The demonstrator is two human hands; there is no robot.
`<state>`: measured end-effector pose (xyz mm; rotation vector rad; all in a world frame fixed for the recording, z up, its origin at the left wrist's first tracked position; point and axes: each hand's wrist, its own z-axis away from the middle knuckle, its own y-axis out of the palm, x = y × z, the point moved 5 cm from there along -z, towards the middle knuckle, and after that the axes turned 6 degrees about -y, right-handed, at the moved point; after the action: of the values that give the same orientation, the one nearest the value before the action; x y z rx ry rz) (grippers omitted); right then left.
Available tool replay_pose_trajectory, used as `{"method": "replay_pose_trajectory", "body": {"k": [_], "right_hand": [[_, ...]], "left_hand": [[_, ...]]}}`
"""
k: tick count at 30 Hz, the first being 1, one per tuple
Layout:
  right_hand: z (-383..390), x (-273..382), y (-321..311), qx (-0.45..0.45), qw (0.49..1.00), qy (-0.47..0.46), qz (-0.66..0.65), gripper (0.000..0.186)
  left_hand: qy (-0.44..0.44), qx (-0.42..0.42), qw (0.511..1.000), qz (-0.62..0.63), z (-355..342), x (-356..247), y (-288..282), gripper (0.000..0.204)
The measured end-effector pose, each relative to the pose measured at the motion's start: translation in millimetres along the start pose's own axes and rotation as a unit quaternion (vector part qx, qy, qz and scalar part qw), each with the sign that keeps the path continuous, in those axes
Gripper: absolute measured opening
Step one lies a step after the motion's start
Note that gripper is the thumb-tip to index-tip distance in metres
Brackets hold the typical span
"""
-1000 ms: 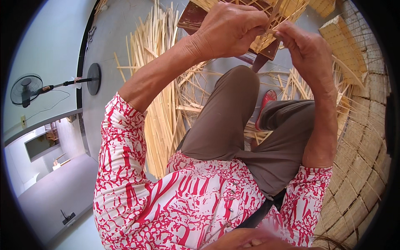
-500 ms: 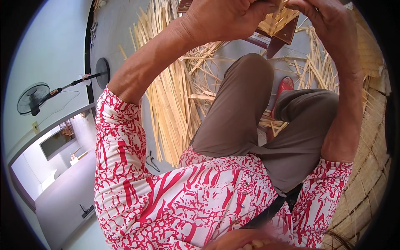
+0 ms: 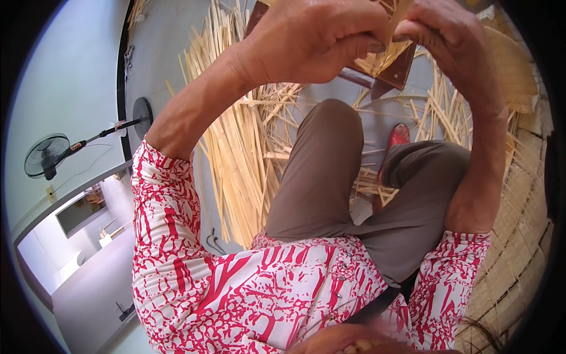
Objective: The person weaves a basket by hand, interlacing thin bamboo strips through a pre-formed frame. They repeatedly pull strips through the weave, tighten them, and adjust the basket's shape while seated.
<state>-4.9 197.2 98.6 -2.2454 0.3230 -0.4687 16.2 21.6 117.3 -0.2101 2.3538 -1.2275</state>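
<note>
Near the top edge my left hand (image 3: 330,44) is closed, with thumb and fingers pinched around a thin pale bamboo strip (image 3: 399,16). My right hand (image 3: 445,44) pinches the same strip from the other side, its thumb close to the left thumb. The strip's upper part runs out of the picture. Below and behind the hands stands a low dark-red wooden bench (image 3: 398,69), with more pale strips (image 3: 384,61) on it. My hands partly cover this bench.
A long pile of bamboo strips (image 3: 236,171) lies on the grey floor to the left. Loose strips (image 3: 443,106) are scattered at the right, beside a large woven bamboo surface (image 3: 513,218). A red shoe (image 3: 399,134) is on my foot. A standing fan (image 3: 47,154) appears far left.
Both hands sit lower in the picture, and the left has shifted slightly left. More of the strip between them shows. My knees and the floor strips also appear lower, as the view has tilted.
</note>
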Motion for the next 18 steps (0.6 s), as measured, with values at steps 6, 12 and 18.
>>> {"method": "replay_pose_trajectory", "body": {"k": [6,12,18], "right_hand": [[-6,0,13,-0.021,0.999,0.012,0.049,0.037],[-19,-1,24,-0.014,0.998,0.058,0.031,0.034],[-50,-2,39,-0.021,0.996,0.044,0.074,0.025]], "left_hand": [[-0.036,0.055,0.998,0.004,8,23,-1,0.009],[-0.118,0.011,0.993,0.017,28,41,-11,0.022],[-0.253,-0.134,0.958,-0.008,42,52,-18,0.021]]}}
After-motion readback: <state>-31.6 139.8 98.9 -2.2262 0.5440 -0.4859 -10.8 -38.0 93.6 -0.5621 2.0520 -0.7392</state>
